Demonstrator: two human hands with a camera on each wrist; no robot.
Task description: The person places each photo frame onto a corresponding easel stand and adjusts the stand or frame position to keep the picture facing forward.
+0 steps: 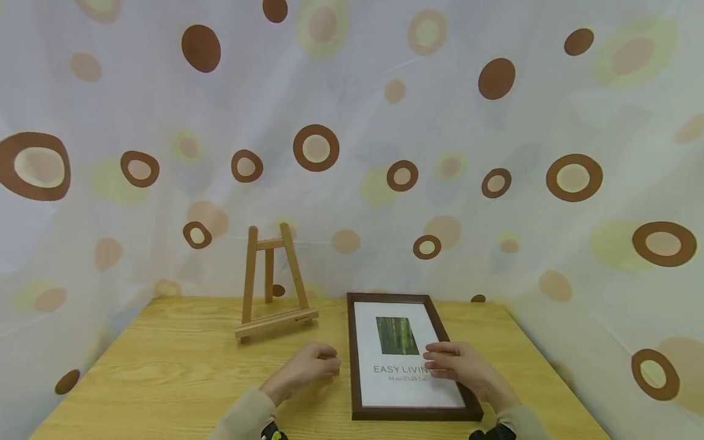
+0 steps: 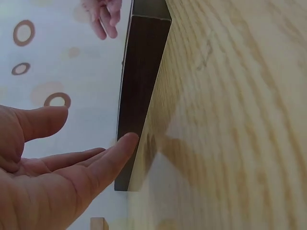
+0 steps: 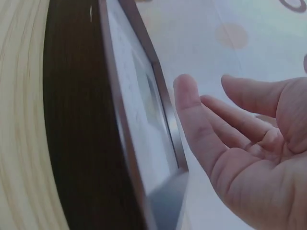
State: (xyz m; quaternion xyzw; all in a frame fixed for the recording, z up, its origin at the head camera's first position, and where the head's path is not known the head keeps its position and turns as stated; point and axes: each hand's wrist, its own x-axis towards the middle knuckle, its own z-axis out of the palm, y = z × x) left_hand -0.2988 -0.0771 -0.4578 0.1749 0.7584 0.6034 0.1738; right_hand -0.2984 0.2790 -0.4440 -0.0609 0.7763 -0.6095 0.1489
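A picture frame with a dark brown rim lies face up on the table. Its white sheet reads "EASY LIVING" under a small green forest picture. My left hand is just left of the frame, holding nothing, its thumb and fingers spread apart. In the left wrist view its fingertip overlaps the frame's dark side. Over the frame's right part hovers my right hand, also holding nothing, with loosely bent fingers; the right wrist view shows these fingers above the frame's face.
A small wooden easel stands at the back of the table, left of the frame. The light wood table meets a white curtain with brown and yellow circles behind it and along both sides.
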